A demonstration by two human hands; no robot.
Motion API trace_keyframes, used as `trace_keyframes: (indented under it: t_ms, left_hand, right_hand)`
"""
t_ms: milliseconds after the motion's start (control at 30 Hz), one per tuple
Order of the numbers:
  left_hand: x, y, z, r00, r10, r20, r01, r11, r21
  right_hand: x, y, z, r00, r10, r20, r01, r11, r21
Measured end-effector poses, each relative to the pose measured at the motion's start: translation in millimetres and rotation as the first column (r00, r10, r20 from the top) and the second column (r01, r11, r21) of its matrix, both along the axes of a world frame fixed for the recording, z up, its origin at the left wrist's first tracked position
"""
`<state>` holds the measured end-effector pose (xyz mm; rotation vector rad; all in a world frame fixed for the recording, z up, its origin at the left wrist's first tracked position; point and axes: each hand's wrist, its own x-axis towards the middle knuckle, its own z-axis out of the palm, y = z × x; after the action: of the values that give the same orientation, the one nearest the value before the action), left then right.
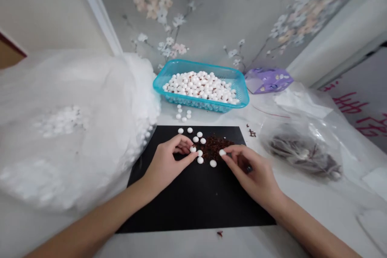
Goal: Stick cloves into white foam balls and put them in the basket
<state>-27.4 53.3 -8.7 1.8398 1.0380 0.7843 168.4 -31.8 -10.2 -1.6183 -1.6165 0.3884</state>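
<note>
Over a black mat (pixel 193 201), my left hand (pixel 169 163) pinches a small white ball (pixel 192 149) between thumb and fingertips. My right hand (pixel 255 171) is closed on another white ball (pixel 222 152), held at the tips of its thumb and forefinger. Between the two hands lies a pile of small dark reddish-brown bits (pixel 216 145). Several loose white balls (pixel 213 163) rest around this pile, some right beside my left fingertips. The other fingers of my right hand curl inward, and what lies under them is partly hidden.
Behind the mat stands a blue plastic basket (pixel 199 102) full of white balls with brown bits on some. A large translucent bag of white balls (pixel 75 137) fills the left side. At right are a clear bag of dark material (pixel 302 153) and a purple packet (pixel 269 80).
</note>
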Motion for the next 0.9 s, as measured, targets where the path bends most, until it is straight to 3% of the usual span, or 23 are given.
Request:
trace_keyframes:
  t_ms: [200, 400, 500, 633, 767, 900]
  left_hand:
    - [-0.7, 4.2, 2.5, 0.995, -0.054, -0.089, 0.059, 0.997, 0.056]
    - [0.4, 7.1, 3.9, 0.987, -0.052, -0.151, 0.052, 0.999, -0.001]
    - [2.4, 5.8, 5.4, 0.993, -0.028, -0.116, 0.026, 1.000, -0.012]
    - [3.2, 4.1, 5.2, 0.997, 0.010, -0.071, -0.010, 1.000, -0.001]
    - [2.1, 4.3, 3.6, 0.993, -0.055, -0.102, 0.061, 0.996, 0.062]
    - [1.2, 4.3, 2.0, 0.994, -0.054, -0.090, 0.064, 0.992, 0.112]
  right_hand:
    - [0.5, 2.0, -7.7, 1.000, -0.004, 0.005, 0.004, 0.992, 0.123]
    - [7.6, 12.6, -10.5, 0.964, -0.107, -0.244, 0.121, 0.992, 0.043]
    - [8.3, 12.0, -10.7, 0.960, -0.124, -0.253, 0.137, 0.990, 0.038]
    - [3.5, 5.8, -9.3, 0.999, 0.032, 0.014, -0.033, 0.993, 0.112]
    - [-3.1, 0.4, -7.0, 0.932, 0.218, 0.289, -0.265, 0.954, 0.137]
    - [-3.5, 0.0, -5.0, 0.870, 0.339, 0.358, -0.389, 0.918, 0.077]
